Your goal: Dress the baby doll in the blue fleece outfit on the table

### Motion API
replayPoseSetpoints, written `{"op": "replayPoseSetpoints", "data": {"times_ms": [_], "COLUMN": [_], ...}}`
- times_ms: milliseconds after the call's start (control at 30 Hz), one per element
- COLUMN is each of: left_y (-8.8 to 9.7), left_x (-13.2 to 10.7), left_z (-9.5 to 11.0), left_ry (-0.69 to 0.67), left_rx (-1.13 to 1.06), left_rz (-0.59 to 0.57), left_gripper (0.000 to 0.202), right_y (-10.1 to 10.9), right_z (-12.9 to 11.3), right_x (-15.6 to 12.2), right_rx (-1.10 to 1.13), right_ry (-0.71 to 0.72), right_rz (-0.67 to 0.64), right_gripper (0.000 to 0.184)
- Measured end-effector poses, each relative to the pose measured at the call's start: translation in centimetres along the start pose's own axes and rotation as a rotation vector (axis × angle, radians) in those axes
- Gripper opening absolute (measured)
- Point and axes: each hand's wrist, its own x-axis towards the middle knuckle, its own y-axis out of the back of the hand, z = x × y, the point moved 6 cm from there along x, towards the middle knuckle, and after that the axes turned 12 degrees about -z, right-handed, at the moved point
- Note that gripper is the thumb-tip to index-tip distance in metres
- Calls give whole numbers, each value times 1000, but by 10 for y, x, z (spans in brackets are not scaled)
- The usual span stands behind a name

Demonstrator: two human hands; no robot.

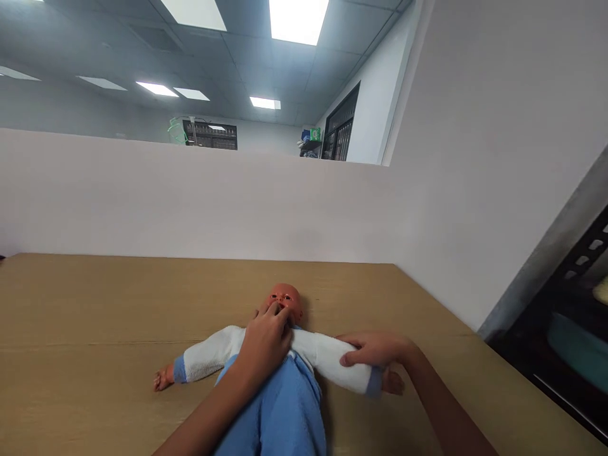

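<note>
A baby doll (284, 297) lies on its back on the tabletop, arms spread to both sides. It wears a fluffy white top (209, 353) with blue cuffs and blue trousers (280, 411). My left hand (270, 332) is at the doll's neck and upper chest, its fingers curled over the top's neckline just below the face; the fingertips are partly hidden. On the right, my right hand (375, 349) grips the white sleeve (332, 358) near its blue cuff, thumb in front and fingers behind. The doll's small hand (393, 382) sticks out of that cuff.
The brown tabletop (118, 304) reaches a low white partition (199, 202) at the back and a white wall (456, 240) on the right. A dark shelf rack (560, 329) stands beyond the right edge. Behind the partition are barred windows and ceiling lights.
</note>
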Motion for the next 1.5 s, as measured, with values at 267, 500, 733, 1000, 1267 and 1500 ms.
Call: {"op": "replayPoseSetpoints", "data": {"times_ms": [267, 500, 733, 1000, 1267, 1500], "left_y": [8, -7, -33, -46, -41, -42], "left_x": [-16, -75, -100, -93, -89, -86], "left_z": [-17, -78, -98, -116, -113, -114], "left_ry": [-218, -25, -16, 183, 98, 118], "left_rx": [-387, -652, -819, -1133, -998, -872], "left_rz": [132, 168, -13, 27, 86, 199], "left_gripper": [28, 28, 32, 46, 36, 28], "right_y": [2, -27, -56, -60, -49, -4], "right_z": [22, -48, -84, -45, -18, 15], "right_x": [14, -13, -17, 26, 31, -4], "right_rx": [-209, -388, -346, 619, 75, -318], "right_ry": [-125, 17, 211, 303, 157, -56], "right_rz": [69, 267, 102, 6, 239, 380], "right_gripper": [35, 36, 5, 29, 14, 39]}}
